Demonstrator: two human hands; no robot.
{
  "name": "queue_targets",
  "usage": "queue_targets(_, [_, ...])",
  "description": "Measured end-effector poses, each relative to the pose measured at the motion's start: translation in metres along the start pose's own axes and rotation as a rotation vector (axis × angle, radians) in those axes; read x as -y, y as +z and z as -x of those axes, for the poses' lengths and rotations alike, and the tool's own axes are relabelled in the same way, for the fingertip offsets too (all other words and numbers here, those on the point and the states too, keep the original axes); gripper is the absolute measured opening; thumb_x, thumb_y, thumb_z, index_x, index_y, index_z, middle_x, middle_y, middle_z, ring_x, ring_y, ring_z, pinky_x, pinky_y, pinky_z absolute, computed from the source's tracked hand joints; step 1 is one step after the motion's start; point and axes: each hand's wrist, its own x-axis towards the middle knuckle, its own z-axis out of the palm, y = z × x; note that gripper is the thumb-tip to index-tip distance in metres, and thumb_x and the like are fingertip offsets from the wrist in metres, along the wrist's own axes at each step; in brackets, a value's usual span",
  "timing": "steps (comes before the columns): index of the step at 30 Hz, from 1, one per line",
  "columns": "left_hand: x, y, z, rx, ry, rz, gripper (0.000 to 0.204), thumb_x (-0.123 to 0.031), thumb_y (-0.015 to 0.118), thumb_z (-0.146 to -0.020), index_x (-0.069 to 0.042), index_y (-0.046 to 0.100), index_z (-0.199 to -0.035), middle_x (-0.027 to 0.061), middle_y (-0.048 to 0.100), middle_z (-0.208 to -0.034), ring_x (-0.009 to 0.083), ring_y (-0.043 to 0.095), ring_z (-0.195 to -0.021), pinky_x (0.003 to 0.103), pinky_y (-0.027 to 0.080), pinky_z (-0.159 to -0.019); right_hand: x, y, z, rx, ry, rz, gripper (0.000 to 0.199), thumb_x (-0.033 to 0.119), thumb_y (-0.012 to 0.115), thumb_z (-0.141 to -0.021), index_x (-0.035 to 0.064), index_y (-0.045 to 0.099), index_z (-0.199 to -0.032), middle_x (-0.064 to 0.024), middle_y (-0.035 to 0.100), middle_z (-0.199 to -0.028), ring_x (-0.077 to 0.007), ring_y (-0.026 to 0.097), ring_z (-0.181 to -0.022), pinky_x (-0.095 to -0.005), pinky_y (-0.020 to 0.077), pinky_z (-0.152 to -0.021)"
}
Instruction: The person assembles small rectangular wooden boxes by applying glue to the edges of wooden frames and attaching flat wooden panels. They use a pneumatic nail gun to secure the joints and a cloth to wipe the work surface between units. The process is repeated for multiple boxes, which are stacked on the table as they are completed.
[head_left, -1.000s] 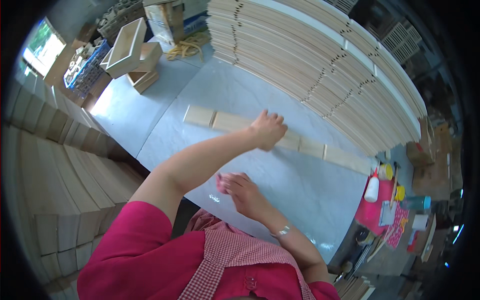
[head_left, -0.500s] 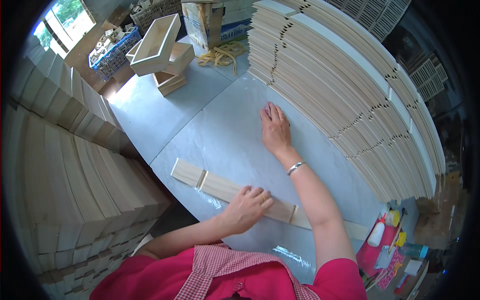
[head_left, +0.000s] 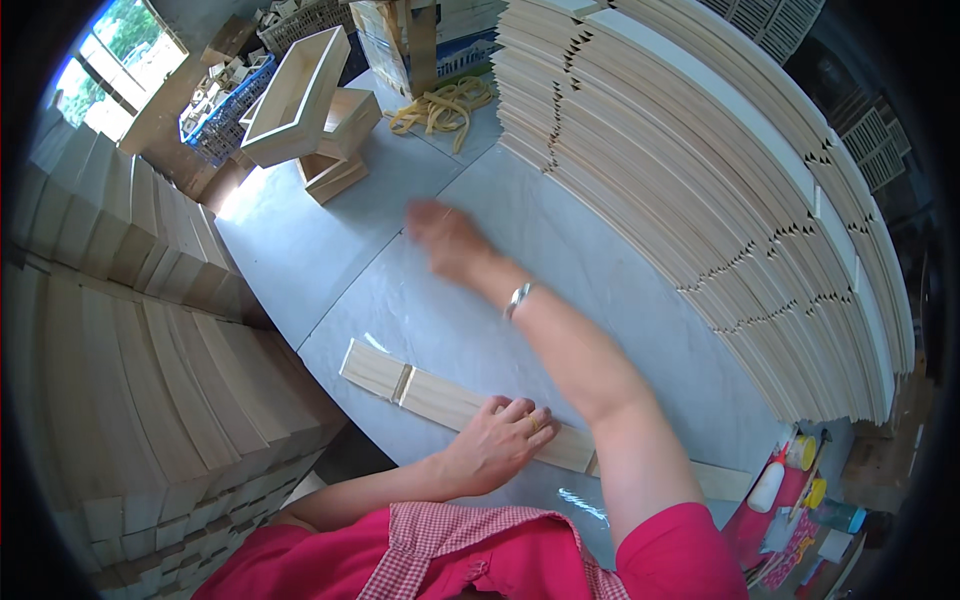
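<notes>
Pink sleeves (head_left: 668,545) and a checked apron (head_left: 430,520) sit nearest in my remote view, on the near side of the grooved wooden strip (head_left: 440,398), which I use as my landmark. It lies flat on the grey table (head_left: 580,280), its long axis running aslant: left end farther off, right end closer to the body. My left hand (head_left: 495,445) is the nearer one, directly on the strip around its middle, fingers bent over it; I can't tell whether they grip or only press, since the palm hides the contact. My right arm crosses above the strip, covering a stretch right of the left hand, where one groove shows only partly. Beyond the strip, past a silver bracelet (head_left: 518,300), the right hand (head_left: 450,240) is a blur, so from it the strip lies back toward the body; I can't make out its fingers, whether it holds anything, or whether it touches the table. Just beside the strip's right end stands a white bottle (head_left: 767,487), crowded by small items I can't sort out. Well beyond the strip rise a tall stack of boards (head_left: 660,190) and, farther left, wooden boxes (head_left: 300,100).
</notes>
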Motion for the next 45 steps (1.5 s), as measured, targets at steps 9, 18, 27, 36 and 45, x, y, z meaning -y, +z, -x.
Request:
queue_targets(9, [-0.005, 0.009, 0.013, -0.06, 0.023, -0.077, 0.047, -0.012, 0.06, -0.084, -0.001, 0.059, -0.13, 0.0125, 0.054, -0.138, 0.0308, 0.048, -0.13, 0.048, 0.037, -0.112, 0.018, -0.074, 0.129, -0.112, 0.085, 0.048, 0.023, 0.004, 0.058, -0.092, 0.0032, 0.072, -0.11, -0.0204, 0.065, -0.132, -0.0382, 0.058, -0.127, -0.0436, 0.0462, -0.11])
queue_targets(18, [0.0, 0.022, 0.033, -0.119, -0.099, -0.222, 0.068, -0.017, 0.065, -0.083, -0.001, 0.046, -0.147, 0.0179, 0.042, -0.155, 0.0355, 0.038, -0.145, 0.056, 0.03, -0.118, 0.11, -0.188, 0.389, -0.215, 0.657, 0.497, 0.036, 0.001, 0.06, -0.091, 0.005, 0.067, -0.126, -0.0132, 0.06, -0.142, -0.0349, 0.053, -0.133, -0.0417, 0.0415, -0.113])
queue_targets(27, [0.0, 0.01, 0.039, -0.058, -0.126, -0.235, 0.069, -0.014, 0.066, -0.083, -0.007, 0.046, -0.149, 0.0138, 0.044, -0.155, 0.0318, 0.037, -0.146, 0.059, 0.029, -0.117, 0.231, -0.279, 0.51, -0.681, 1.017, 0.391, 0.025, -0.001, 0.063, -0.088, 0.002, 0.07, -0.111, -0.0164, 0.074, -0.102, -0.0287, 0.071, -0.1, -0.038, 0.055, -0.087])
queue_targets(36, [0.018, 0.017, 0.039, -0.229, -0.075, -0.267, 0.06, -0.005, 0.063, -0.08, -0.007, 0.054, -0.139, 0.0136, 0.06, -0.133, 0.0298, 0.051, -0.132, 0.051, 0.036, -0.112, 0.227, -0.293, 0.671, -0.927, 1.098, 0.306, 0.03, -0.003, 0.057, -0.096, -0.0017, 0.064, -0.125, -0.0159, 0.071, -0.121, -0.0203, 0.067, -0.112, -0.0323, 0.0532, -0.098])
queue_targets(45, [-0.003, 0.028, 0.079, -0.258, -0.067, -0.123, 0.057, -0.007, 0.067, -0.076, -0.003, 0.059, -0.133, 0.0107, 0.062, -0.132, 0.0275, 0.054, -0.128, 0.046, 0.04, -0.108, 0.162, -0.168, 0.28, -0.423, 0.541, -0.099, 0.031, -0.008, 0.059, -0.092, -0.0009, 0.067, -0.121, -0.0157, 0.067, -0.121, -0.0228, 0.071, -0.106, -0.0333, 0.06, -0.092])
